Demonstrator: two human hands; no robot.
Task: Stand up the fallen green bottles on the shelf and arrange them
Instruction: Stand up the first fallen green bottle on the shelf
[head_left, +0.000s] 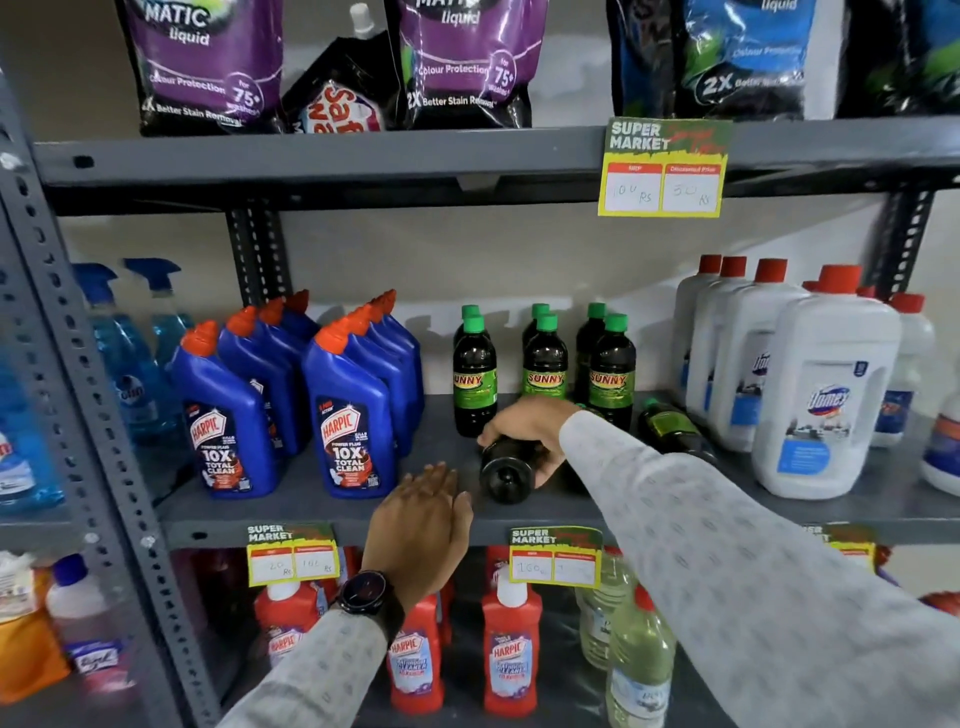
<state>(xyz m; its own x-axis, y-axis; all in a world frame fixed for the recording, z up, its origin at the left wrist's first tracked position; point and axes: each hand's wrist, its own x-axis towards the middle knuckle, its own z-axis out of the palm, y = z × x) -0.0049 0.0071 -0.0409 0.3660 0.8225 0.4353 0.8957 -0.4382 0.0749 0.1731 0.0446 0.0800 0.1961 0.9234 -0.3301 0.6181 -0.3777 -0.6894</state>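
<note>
Several dark green-capped bottles (544, 364) with green SUNNY labels stand upright in pairs at the back of the grey middle shelf (322, 512). One bottle (506, 473) lies on its side, base toward me, with my right hand (527, 428) closed over it. Another fallen bottle (670, 428) lies further right, partly behind my right sleeve. My left hand (423, 512) rests flat at the shelf's front edge, fingers apart, holding nothing.
Blue Harpic bottles (348, 415) stand left of the green ones, white Domex jugs (826, 395) to the right. Blue spray bottles (130, 358) are at far left. Pouches hang on the shelf above; red bottles (511, 649) fill the shelf below. Price tags (556, 556) hang on the edges.
</note>
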